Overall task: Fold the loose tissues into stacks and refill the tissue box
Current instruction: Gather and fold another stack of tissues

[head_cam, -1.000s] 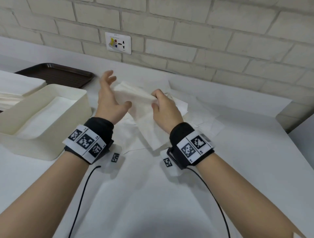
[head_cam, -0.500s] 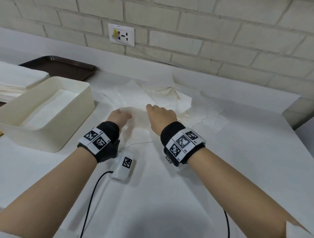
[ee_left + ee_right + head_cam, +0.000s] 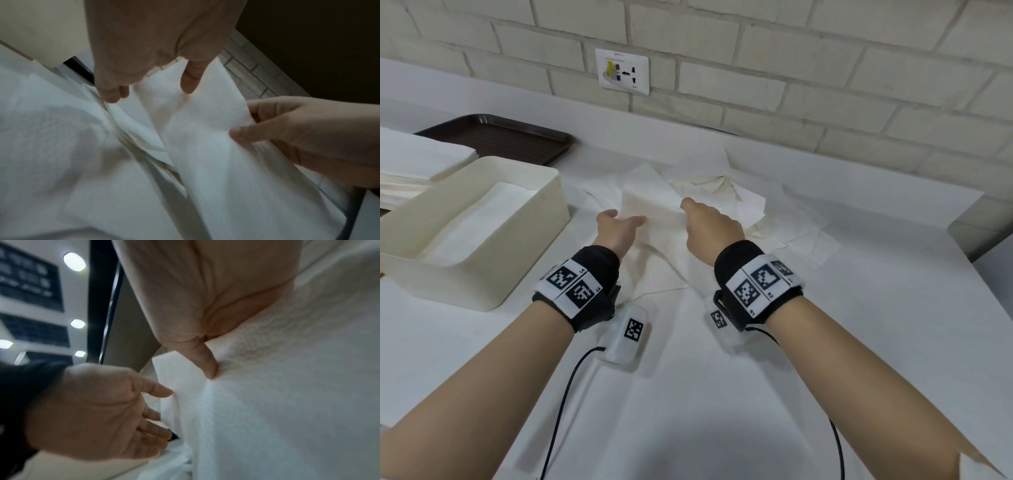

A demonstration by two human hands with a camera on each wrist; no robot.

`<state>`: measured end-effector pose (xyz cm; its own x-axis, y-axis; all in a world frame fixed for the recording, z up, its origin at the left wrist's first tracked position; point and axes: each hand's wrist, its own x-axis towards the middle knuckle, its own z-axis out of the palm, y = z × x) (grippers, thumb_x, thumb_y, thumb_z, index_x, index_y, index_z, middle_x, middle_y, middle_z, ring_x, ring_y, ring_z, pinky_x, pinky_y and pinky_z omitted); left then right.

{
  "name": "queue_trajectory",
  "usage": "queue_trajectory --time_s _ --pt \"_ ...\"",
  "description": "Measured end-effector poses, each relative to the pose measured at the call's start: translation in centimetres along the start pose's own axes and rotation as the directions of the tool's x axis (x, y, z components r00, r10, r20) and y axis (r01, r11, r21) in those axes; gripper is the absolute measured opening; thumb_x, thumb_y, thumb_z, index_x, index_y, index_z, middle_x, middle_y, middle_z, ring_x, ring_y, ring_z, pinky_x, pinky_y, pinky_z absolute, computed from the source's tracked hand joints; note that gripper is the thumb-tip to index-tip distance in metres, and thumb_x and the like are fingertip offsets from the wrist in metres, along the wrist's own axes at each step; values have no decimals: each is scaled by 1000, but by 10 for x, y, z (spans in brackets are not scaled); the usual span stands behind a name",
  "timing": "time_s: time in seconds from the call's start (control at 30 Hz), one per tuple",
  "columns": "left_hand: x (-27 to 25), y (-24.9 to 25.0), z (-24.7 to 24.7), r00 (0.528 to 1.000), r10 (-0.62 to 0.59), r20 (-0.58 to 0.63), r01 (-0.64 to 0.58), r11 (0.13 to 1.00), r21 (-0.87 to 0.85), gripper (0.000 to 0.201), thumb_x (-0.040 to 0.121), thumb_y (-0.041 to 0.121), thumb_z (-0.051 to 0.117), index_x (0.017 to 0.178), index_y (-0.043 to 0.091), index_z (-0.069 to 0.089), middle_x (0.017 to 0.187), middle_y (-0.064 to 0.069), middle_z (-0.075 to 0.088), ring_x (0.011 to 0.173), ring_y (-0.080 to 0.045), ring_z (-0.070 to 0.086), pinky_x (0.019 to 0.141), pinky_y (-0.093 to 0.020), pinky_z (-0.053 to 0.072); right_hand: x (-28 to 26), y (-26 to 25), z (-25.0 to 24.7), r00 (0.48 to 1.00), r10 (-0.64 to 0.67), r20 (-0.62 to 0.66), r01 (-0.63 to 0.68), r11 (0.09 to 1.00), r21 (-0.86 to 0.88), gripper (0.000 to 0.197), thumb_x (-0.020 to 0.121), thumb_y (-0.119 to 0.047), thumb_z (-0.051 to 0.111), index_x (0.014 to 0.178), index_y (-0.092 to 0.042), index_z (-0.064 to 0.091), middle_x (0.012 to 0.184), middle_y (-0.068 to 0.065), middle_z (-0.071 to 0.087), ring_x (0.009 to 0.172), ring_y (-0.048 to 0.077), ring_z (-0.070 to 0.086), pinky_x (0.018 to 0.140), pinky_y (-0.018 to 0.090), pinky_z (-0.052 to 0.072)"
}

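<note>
Tissue [image 3: 650,209] lifted just above the loose tissues [image 3: 729,202] on the counter [image 3: 893,325], spanning the gap between both hands with its long axis running left to right. Right hand [image 3: 710,233] pinches the right edge between thumb and forefinger; left hand [image 3: 618,228] has fingers loosely extended, touching the left edge without a clear pinch. Tissue box [image 3: 541,226], open and partly filled, lies left of the left hand, which is the nearer; a fold would likely bring one edge across to the other.
</note>
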<state>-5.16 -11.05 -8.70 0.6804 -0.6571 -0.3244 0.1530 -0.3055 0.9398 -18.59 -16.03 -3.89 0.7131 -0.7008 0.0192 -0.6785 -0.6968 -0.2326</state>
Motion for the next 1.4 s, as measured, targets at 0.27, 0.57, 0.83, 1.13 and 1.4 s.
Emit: queue_trajectory --time_s 0.27,0.57,0.83,1.13,1.4 --pt "-22 11 1 978 176 113 -176 984 -5 28 84 35 48 101 14 55 104 -8 63 96 -27 60 95 -43 46 2 0 3 992 97 81 -126 713 690 35 98 -12 30 132 -7 28 112 13 54 93 21 51 76 30 38" --pt "-29 14 -16 942 316 115 -328 938 108 31 91 7 48 120 14 38 102 2 55 92 -17 55 80 -31 46 8 1 -5 998 51 -34 -7 646 763 71 89 1 48 142 -21 6 109 3 52 82 15 55 81 30 47" --pt "-30 17 -37 942 257 217 -295 941 165 30 87 -3 44 109 17 41 87 4 54 80 -14 53 65 -25 41 33 -11 -37 993 -33 -112 87 844 530 35 94 -13 47 129 -11 51 131 5 53 109 24 57 86 36 53" --pt "-34 31 -67 946 157 283 -141 987 -74 36 83 -8 45 115 7 47 98 -9 61 80 -24 59 74 -35 50 53 -34 -47 999 -42 -24 48 744 667 32 91 0 48 120 -8 57 106 6 57 78 20 61 49 22 55" --pt "-40 32 -95 928 28 371 -101 979 179 74 54 13 52 127 18 40 115 -15 60 99 -33 59 79 -42 50 77 -48 -49 999 7 -33 18 712 702 29 92 -3 47 117 -11 60 102 5 58 73 13 59 52 19 54"
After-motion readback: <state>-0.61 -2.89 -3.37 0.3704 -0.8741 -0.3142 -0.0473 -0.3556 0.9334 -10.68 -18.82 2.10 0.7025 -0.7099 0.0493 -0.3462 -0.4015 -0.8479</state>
